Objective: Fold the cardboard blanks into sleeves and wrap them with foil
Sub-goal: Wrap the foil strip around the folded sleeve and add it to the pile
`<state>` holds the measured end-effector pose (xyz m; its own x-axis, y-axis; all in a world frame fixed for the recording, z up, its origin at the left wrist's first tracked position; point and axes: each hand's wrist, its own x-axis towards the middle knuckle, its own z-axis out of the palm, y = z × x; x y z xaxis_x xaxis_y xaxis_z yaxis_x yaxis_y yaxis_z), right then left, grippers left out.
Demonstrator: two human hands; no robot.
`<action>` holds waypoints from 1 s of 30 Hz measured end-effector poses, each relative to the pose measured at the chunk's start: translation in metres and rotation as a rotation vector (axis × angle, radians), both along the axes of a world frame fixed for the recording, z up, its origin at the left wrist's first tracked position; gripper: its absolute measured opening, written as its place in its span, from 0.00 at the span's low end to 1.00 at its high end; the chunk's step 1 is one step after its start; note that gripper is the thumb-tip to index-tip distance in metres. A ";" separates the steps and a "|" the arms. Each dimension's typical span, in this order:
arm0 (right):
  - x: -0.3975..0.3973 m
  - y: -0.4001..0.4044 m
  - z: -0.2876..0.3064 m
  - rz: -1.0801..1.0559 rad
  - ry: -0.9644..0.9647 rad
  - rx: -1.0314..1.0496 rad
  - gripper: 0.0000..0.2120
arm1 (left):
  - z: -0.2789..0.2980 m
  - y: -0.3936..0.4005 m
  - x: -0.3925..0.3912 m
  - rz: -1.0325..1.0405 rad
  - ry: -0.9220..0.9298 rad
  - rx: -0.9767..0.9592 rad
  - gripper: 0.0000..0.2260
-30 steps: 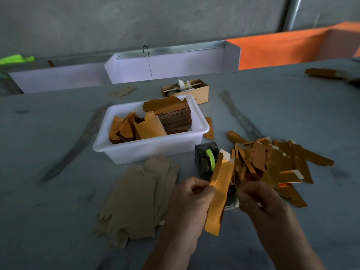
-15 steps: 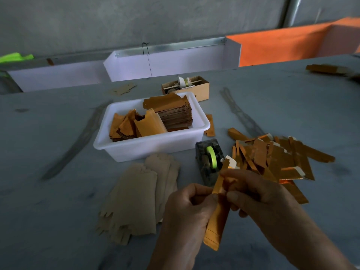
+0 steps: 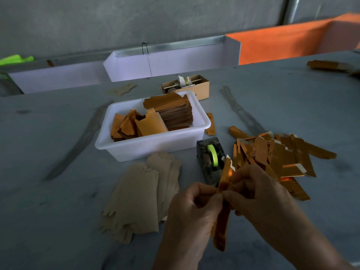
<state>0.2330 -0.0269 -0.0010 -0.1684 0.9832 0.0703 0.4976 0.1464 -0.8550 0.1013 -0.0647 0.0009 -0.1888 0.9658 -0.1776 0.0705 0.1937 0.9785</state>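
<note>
Fingers of left hand (image 3: 191,209) and right hand (image 3: 259,193) pinch one gold sleeve (image 3: 222,217) between them

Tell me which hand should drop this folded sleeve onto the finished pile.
Probably the right hand: the pile lies just beyond it, and it already pinches the sleeve. The left hand would cross over.
</note>
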 end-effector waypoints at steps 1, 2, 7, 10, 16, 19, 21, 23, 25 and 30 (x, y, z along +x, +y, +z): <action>0.000 0.000 0.000 -0.007 -0.018 0.017 0.13 | -0.001 0.000 0.001 0.011 0.003 0.003 0.06; -0.001 0.000 0.000 -0.011 -0.030 0.026 0.13 | -0.001 0.001 0.001 0.023 0.009 0.010 0.06; -0.002 -0.002 0.003 0.007 -0.063 0.000 0.13 | -0.008 0.001 0.004 0.098 0.023 0.016 0.08; -0.002 -0.005 0.009 0.008 -0.147 0.038 0.13 | -0.012 -0.001 0.010 0.143 0.016 0.035 0.07; -0.009 -0.011 0.016 -0.052 -0.301 0.090 0.14 | -0.019 -0.005 0.020 0.257 0.166 0.169 0.08; -0.006 -0.010 0.011 -0.089 -0.274 0.065 0.19 | -0.021 -0.007 0.017 0.305 0.209 0.245 0.06; -0.004 -0.009 0.005 -0.057 -0.089 -0.053 0.21 | -0.022 -0.007 0.016 0.292 0.202 0.250 0.05; -0.007 -0.007 0.001 0.017 0.198 -0.255 0.21 | -0.021 -0.007 0.014 0.249 0.165 0.208 0.04; -0.010 -0.005 -0.003 0.051 0.371 -0.372 0.14 | -0.021 -0.007 0.011 0.196 0.083 0.141 0.05; -0.011 -0.002 -0.010 0.071 0.293 -0.348 0.02 | -0.023 -0.005 0.003 0.139 -0.093 0.041 0.07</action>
